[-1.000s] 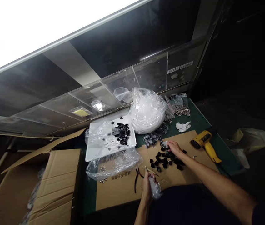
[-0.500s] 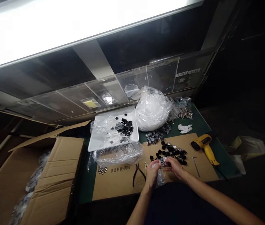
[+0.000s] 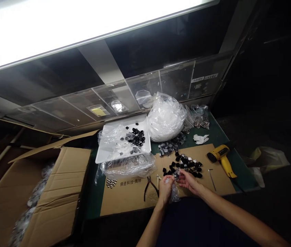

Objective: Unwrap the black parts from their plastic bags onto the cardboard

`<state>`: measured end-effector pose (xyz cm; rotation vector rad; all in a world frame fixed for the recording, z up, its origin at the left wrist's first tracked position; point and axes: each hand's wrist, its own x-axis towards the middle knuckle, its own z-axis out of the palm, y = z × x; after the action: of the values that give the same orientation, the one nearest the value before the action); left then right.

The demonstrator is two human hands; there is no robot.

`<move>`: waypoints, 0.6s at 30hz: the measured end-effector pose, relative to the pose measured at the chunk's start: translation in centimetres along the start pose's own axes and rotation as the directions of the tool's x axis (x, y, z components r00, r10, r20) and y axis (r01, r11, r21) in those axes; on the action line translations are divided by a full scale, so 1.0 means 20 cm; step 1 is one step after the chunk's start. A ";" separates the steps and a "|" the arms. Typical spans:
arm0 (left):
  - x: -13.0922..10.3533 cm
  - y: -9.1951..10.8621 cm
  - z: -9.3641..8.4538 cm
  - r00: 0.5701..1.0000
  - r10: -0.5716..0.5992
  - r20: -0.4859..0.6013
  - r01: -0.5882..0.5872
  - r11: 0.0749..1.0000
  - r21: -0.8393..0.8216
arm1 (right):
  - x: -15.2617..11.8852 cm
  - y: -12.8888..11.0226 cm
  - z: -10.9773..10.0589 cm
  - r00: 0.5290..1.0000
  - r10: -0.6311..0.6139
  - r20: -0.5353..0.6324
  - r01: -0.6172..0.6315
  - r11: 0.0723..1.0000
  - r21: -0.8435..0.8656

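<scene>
Close together, our left hand [image 3: 165, 189] gripped clear plastic [image 3: 175, 195] while our right hand [image 3: 190, 182] pinched a small wrapped piece [image 3: 176, 174] near scattered black parts [image 3: 178, 165].

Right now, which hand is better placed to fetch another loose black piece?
Probably the right. The right hand is beside most of the black pieces, though its fingers are at a small wrapped piece. The left hand has clear plastic in its grip and sits farther from most.
</scene>
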<state>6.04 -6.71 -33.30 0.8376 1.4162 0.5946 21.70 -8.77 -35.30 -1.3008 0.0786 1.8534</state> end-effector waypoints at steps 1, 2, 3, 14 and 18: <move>0.01 0.00 0.01 1.000 0.013 -0.006 -0.012 0.999 0.044 | 0.00 0.00 0.00 0.999 0.031 0.035 -0.032 0.999 0.020; 0.01 0.00 0.01 1.000 0.023 -0.013 -0.021 0.996 0.092 | 0.00 0.01 -0.01 0.996 0.053 0.066 -0.055 0.998 0.036; 0.02 0.00 0.02 0.999 0.030 -0.020 -0.027 0.990 0.137 | 0.00 0.01 -0.02 0.994 0.070 0.084 -0.074 0.996 0.049; 0.07 0.07 0.12 0.998 0.067 -0.010 -0.063 0.974 0.216 | 0.13 0.00 -0.09 0.999 -0.006 -0.049 0.010 0.997 0.071; 0.11 0.08 0.11 0.999 0.034 -0.005 -0.032 0.984 0.176 | 0.17 -0.03 -0.08 0.997 0.026 -0.078 -0.022 0.998 0.055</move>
<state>8.53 -4.24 -33.42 1.0012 1.4794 0.5029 23.04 -7.08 -38.54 -1.3408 0.1858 1.8079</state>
